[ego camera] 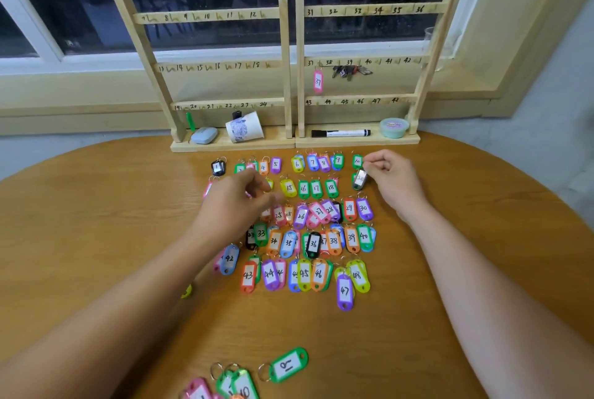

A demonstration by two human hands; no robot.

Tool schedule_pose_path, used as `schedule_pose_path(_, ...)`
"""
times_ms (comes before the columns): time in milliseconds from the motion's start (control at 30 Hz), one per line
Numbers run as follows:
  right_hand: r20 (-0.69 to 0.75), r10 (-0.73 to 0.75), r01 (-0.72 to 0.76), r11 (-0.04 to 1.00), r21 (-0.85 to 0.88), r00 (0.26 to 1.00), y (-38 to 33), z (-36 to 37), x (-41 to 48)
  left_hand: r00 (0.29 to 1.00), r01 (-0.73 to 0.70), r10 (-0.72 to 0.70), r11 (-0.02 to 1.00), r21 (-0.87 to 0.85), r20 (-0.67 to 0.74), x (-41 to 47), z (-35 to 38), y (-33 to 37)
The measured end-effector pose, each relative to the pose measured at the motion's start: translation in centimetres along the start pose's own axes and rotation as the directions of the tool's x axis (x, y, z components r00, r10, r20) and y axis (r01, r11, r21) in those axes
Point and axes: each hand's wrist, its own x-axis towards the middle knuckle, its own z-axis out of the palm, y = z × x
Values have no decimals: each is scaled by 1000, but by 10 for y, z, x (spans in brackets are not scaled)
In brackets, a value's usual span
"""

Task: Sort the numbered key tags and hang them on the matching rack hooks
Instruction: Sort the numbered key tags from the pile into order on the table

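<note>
Numbered plastic key tags (316, 188) in many colours lie in rows across the middle of your round wooden table (96, 237), and a few more sit loose at the near edge. Your right hand (393, 178) pinches the ring of a dark grey plastic tag (360, 179), and it hangs from your fingertips at the right end of the second row, just below the green tag marked 10 (357, 161). Your left hand (236, 205) hovers over the left side of the rows, fingers bent and blurred, so I cannot tell whether it grips anything. Behind them, two pale wooden racks (221, 14) stand side by side. A pink tag marked 37 (318, 81) hangs on its hook, with a bunch of keys (350, 70) just beside it.
</note>
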Motion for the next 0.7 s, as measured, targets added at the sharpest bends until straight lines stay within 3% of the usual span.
schedule_pose_path(433, -10, -120, 118, 983, -138, 993, -4, -2, -8, 996, 87, -85, 992, -96, 28, -107, -33, -23)
schedule_pose_path(700, 167, -236, 256, 960, -111, 957, -40, 3, -75, 992, 114, -106, 983, -141, 64, -169, -52, -48)
